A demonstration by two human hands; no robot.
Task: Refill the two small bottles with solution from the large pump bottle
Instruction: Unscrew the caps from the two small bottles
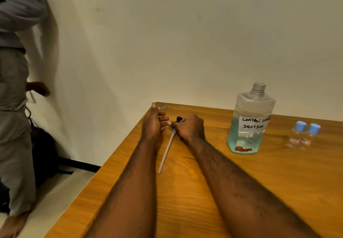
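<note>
Bystander [14, 89] is standing on the floor at far left, w/ black bag [44, 154] lying beside the legs.

Table [185, 210] is filling centre and right of the view.

Left hand [154, 124] is hovering near the table's far-left corner. Palm is facing right, fingers are loosely extended, and it is holding nothing. Its fingertips are just beside the right thumb; contact cannot be told.

Right hand [190, 127] is gripping the pump head [179, 119] w/ fingers curled round it. Only the black tip is showing past the knuckles. Dip tube [167, 152] is running from the fist toward the near side between both forearms, w/ its near end resting on the tabletop.

Large bottle [250, 122] is standing upright to the right of the right hand and apart from it, w/ threaded neck open. Blue-green solution is filling approx. the lower half. The taped label [253, 125] is reading "CONTACT … SOLUTION".

Left small bottle [297, 134] and right small bottle [310, 135] are standing upright near the large bottle, on its right. They are side by side w/ blue caps on. Fill level cannot be told.
</note>
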